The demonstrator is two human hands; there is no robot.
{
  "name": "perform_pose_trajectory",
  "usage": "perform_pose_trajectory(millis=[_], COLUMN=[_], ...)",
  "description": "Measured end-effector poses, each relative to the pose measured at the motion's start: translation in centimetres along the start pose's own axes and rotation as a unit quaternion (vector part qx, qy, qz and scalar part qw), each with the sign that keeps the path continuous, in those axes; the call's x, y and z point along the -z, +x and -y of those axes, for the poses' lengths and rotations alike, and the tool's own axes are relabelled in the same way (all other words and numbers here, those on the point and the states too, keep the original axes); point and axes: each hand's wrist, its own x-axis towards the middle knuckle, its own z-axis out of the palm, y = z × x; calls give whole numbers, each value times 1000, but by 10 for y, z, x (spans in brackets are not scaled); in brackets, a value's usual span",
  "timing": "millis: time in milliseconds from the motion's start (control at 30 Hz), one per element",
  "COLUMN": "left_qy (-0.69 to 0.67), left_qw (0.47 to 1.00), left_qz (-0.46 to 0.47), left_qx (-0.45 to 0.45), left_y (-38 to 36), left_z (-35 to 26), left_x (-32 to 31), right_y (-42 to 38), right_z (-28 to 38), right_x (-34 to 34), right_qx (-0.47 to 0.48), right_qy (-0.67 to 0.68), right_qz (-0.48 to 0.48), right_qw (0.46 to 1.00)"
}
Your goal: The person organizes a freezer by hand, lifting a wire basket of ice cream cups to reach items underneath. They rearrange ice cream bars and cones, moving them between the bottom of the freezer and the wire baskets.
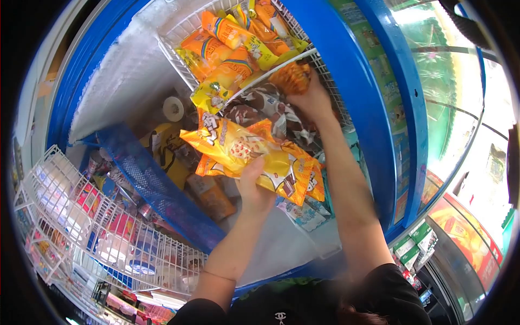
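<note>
My left hand (255, 189) is closed on orange and yellow ice cream packets (246, 147), at least two overlapping, held above the inside of a chest freezer. My right hand (313, 100) reaches to the far right of a white wire basket (176, 65), its fingers around a blurred orange-brown packet (291, 78). Just below that hand lie brown and white packets (271, 105). Beyond a wire divider, several orange packets (216, 46) and yellow packets (208, 97) fill the basket's other part. My right fingertips are partly hidden by the packet.
Thick frost (114, 81) coats the freezer's inner wall. A blue mesh divider (146, 184) crosses the freezer, with a yellow box (168, 151) and an orange carton (211, 195) deeper down. White wire baskets (116, 233) of tubs stand at the left. A blue freezer frame (360, 81) borders the right.
</note>
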Motion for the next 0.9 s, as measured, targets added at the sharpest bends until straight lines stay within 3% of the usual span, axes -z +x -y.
perform_pose_trajectory(millis=[100,267,400,433,533,567,700,867,900], left_qy=[10,8,2,-3,-5,-2,-14,-55,-52], left_qw=[1000,1000,1000,1000,999,999,999,997,997], left_qz=[-17,4,21,21,32,35,41,35,39], left_qx=[18,6,15,16,30,23,24,42,42], left_y=[2,5,6,5,4,5,6,5,6], left_z=[1,0,0,0,-2,-1,-4,-7,-7], left_x=[7,3,9,10,12,13,9,10,10], right_y=[25,20,-7,-13,-20,-17,14,25,19], right_z=[-17,-22,33,31,30,32,14,12,9], right_x=[-4,-7,32,34,47,51,25,13,13], right_qx=[-103,-81,-145,-100,-59,-69,-84,-162,-152], right_qy=[69,80,-52,-16,92,118,311,352,309], right_qz=[116,80,13,-60,-59,-1,69,115,70], right_qw=[986,990,988,993,992,991,944,915,936])
